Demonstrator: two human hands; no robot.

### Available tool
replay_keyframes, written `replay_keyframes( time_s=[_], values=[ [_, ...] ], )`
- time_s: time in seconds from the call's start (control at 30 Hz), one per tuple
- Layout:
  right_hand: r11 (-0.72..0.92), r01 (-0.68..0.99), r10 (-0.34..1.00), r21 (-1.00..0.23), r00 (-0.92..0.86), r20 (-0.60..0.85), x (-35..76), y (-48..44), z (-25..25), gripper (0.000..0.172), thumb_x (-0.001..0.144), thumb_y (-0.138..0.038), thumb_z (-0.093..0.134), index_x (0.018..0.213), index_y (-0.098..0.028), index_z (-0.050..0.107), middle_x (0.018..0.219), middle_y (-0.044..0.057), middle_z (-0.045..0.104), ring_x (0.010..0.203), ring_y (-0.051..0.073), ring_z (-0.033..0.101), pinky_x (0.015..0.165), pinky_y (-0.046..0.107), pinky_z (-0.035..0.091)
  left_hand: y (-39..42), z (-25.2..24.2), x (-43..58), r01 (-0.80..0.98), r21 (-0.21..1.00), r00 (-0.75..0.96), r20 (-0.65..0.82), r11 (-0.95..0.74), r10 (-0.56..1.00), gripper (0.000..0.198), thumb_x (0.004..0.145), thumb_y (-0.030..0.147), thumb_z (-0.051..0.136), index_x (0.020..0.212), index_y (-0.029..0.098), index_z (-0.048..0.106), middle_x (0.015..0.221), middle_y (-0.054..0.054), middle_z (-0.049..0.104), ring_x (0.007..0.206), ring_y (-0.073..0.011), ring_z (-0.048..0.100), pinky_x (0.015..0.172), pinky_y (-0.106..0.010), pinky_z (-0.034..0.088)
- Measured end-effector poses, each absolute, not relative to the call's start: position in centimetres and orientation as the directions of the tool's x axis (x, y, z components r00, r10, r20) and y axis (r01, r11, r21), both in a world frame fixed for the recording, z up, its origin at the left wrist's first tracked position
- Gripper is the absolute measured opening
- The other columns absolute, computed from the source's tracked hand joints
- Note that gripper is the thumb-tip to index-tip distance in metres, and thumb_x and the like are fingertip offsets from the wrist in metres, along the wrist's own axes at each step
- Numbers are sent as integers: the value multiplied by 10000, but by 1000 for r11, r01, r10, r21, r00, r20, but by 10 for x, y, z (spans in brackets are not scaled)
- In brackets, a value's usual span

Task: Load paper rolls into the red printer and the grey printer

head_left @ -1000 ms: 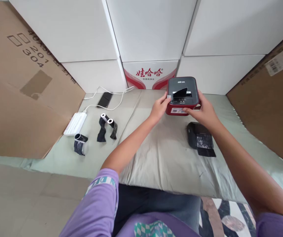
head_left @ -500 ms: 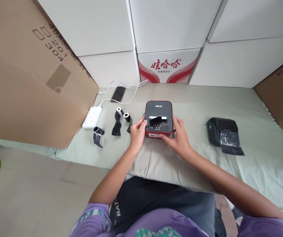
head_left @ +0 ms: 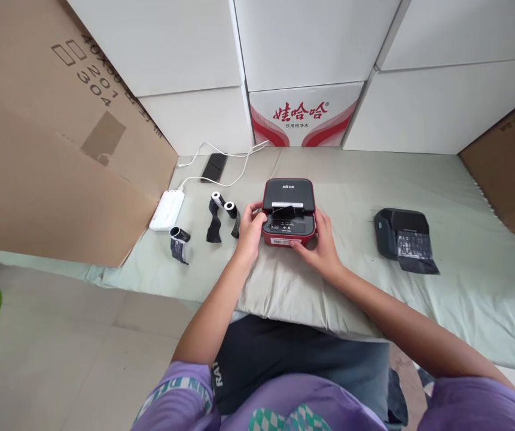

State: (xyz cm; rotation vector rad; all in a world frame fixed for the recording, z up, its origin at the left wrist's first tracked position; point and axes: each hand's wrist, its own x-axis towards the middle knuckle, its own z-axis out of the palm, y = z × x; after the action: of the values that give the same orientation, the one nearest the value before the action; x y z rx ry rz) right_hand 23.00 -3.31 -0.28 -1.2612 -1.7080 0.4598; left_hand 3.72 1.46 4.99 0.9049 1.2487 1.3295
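Observation:
A small red and black label printer [head_left: 289,212] sits on the cloth-covered surface between my hands. Its black lid is raised a little at the front edge, and a black strip pokes out of the slot. Along the printer's left side, my left hand [head_left: 250,232] grips the body with the thumb on the top edge. From the right, my right hand [head_left: 321,245] holds the casing, thumb against the labelled front face. Left of the printer lie rolls of black ribbon [head_left: 231,211], one near my left hand, another roll [head_left: 216,200] beside it.
A third roll [head_left: 179,236] lies near a white power bank [head_left: 167,210] with a white cable. Behind is a dark phone [head_left: 213,168]. A black printer [head_left: 401,234] stands right. White boxes [head_left: 302,117] line the back; a cardboard carton [head_left: 73,167] stands left.
The printer's lid has come up at its front, showing a gap above the slot. My left thumb has shifted slightly on the left edge; my right hand keeps its hold.

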Motion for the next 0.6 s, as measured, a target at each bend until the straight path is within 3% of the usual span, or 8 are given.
replay_keyframes(
  time_s=[0.23, 0.37, 0.47, 0.6],
  values=[
    [406, 525, 888, -749, -31, 459, 231, -31, -6, 948, 894, -654, 703, 1665, -300, 281, 1610, 175, 386, 1536, 393, 382, 1261, 643, 378, 16, 40, 26, -157, 985, -78, -91, 78, 993, 344, 739, 210, 649, 1078, 220, 703, 921, -12, 722, 845, -164, 650, 728, -254, 496],
    [401, 500, 894, -768, -28, 448, 231, -30, -6, 917, 904, -646, 693, 1652, -300, 292, 1605, 176, 379, 1536, 379, 386, 1238, 629, 417, 26, 54, 18, 145, 981, -77, 142, -130, 987, 297, 819, 281, 664, 1094, 224, 760, 1025, -45, 767, 974, -203, 682, 853, -295, 528],
    [396, 497, 896, -772, -24, 444, 231, -29, -6, 924, 892, -658, 700, 1641, -293, 302, 1590, 183, 387, 1527, 380, 395, 1232, 635, 422, 49, 78, 17, 427, 849, 191, 253, -312, 948, 243, 880, 322, 665, 1051, 243, 818, 1008, -50, 802, 919, -218, 702, 906, -333, 527],
    [389, 485, 901, -783, -21, 434, 231, -29, -7, 929, 884, -659, 710, 1634, -279, 313, 1588, 190, 386, 1522, 379, 399, 1206, 632, 453, 88, 101, 29, 578, 693, 544, 66, -431, 836, 118, 713, 184, 791, 784, 270, 829, 773, -48, 778, 800, -263, 723, 869, -361, 516]
  ],
)
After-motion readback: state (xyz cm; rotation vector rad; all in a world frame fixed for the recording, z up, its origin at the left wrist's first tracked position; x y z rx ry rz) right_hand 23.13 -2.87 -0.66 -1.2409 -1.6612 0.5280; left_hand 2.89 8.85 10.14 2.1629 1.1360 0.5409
